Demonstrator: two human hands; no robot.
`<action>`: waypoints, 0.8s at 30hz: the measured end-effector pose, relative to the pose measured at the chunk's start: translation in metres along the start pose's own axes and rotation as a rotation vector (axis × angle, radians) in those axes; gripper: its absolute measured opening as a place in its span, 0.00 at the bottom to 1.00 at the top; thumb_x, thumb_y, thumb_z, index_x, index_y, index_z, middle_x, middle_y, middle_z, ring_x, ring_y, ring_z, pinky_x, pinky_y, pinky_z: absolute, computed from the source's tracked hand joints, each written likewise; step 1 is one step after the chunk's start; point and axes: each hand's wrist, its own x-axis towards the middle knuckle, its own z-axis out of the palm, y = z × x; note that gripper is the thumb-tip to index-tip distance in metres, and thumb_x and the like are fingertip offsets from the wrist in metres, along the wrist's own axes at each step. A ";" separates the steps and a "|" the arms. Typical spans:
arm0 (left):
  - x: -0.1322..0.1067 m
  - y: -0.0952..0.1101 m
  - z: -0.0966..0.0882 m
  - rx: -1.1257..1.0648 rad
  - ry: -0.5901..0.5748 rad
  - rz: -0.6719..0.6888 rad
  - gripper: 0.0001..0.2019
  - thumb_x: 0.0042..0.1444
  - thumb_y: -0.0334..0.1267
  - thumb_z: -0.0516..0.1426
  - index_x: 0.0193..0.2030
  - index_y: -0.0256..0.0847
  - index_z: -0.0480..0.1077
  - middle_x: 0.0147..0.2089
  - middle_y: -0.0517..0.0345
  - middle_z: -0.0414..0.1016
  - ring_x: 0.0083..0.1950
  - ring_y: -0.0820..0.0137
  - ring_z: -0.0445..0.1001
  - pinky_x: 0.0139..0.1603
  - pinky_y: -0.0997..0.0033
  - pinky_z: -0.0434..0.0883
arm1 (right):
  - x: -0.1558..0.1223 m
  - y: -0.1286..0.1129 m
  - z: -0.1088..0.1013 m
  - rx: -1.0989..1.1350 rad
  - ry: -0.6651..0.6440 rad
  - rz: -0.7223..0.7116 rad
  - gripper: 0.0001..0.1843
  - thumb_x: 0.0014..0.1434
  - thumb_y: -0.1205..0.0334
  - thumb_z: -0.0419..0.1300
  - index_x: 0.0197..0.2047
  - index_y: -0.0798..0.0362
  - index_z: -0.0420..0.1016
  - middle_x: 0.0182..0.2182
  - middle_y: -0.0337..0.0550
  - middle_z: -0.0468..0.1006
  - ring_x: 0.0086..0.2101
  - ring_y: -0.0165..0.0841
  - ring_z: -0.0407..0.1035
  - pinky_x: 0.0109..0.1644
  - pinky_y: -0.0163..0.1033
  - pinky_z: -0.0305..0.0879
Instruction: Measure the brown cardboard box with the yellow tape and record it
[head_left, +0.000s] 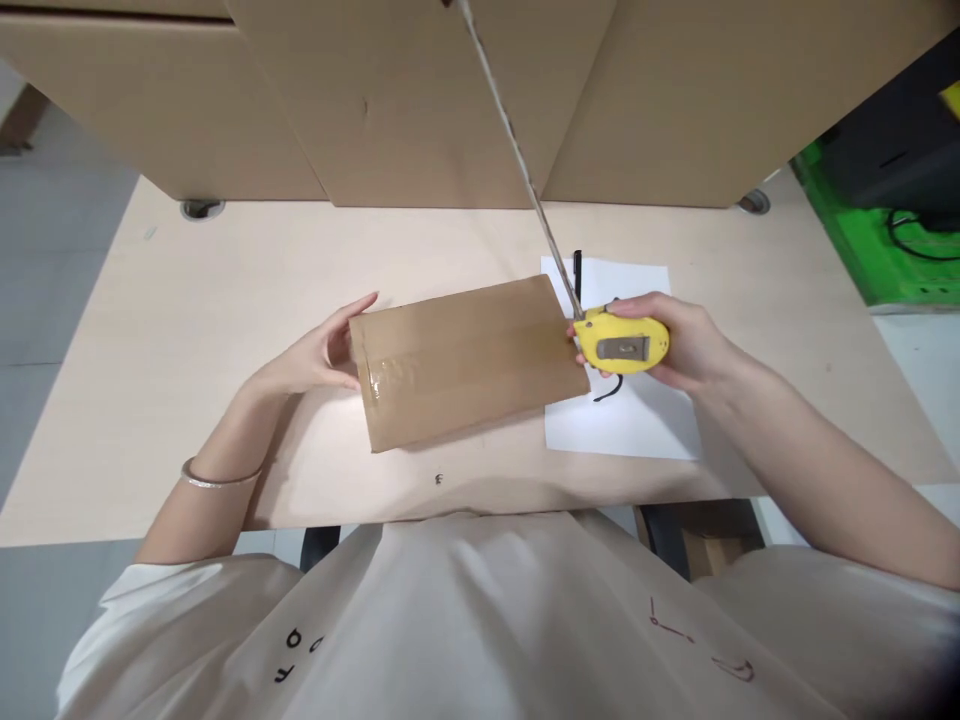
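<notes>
A brown cardboard box (465, 360) with clear tape on its left end is tilted over the table. My left hand (319, 350) grips that left end, fingers at the far edge and thumb side near the close corner. In my right hand (679, 335) is a yellow tape measure (622, 345), its metal clip facing up, held by the box's right end. Its blade (517, 150) is pulled out and runs up and away to the top of the view. Under the tape measure lies a white paper sheet (622, 430), with a black pen (577, 270) on it.
Large cardboard cartons (435, 110) stand along the back of the pale wooden table (187, 330). Two cable holes sit near the back corners. A green and black object (885, 220) with a cable is at the right. A short black cord (609, 390) lies on the paper.
</notes>
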 end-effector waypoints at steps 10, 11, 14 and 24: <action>-0.050 0.054 0.093 0.706 0.346 0.128 0.45 0.38 0.69 0.73 0.65 0.61 0.77 0.39 0.57 0.66 0.34 0.67 0.65 0.33 0.66 0.68 | 0.079 -0.100 0.019 -0.336 -0.165 -0.089 0.20 0.69 0.56 0.50 0.37 0.61 0.77 0.34 0.45 0.82 0.35 0.26 0.75 0.38 0.32 0.64; -0.054 0.056 0.103 0.747 0.370 0.121 0.45 0.39 0.70 0.72 0.65 0.60 0.77 0.38 0.56 0.65 0.33 0.67 0.64 0.30 0.67 0.65 | 0.085 -0.104 0.024 -0.370 -0.195 -0.085 0.20 0.68 0.55 0.51 0.38 0.62 0.78 0.34 0.44 0.82 0.35 0.25 0.74 0.39 0.30 0.65; -0.065 0.058 0.129 0.848 0.398 0.128 0.45 0.41 0.74 0.69 0.65 0.55 0.78 0.34 0.55 0.66 0.30 0.67 0.65 0.25 0.66 0.59 | 0.096 -0.105 0.040 -0.440 -0.242 -0.061 0.21 0.69 0.56 0.52 0.39 0.64 0.78 0.33 0.43 0.82 0.35 0.23 0.74 0.42 0.28 0.67; -0.076 0.064 0.165 1.134 0.288 0.097 0.44 0.53 0.79 0.55 0.61 0.48 0.81 0.30 0.53 0.76 0.24 0.68 0.70 0.20 0.68 0.51 | 0.117 -0.090 0.051 -0.417 -0.277 -0.106 0.08 0.63 0.61 0.64 0.39 0.59 0.75 0.36 0.43 0.83 0.35 0.28 0.76 0.37 0.30 0.73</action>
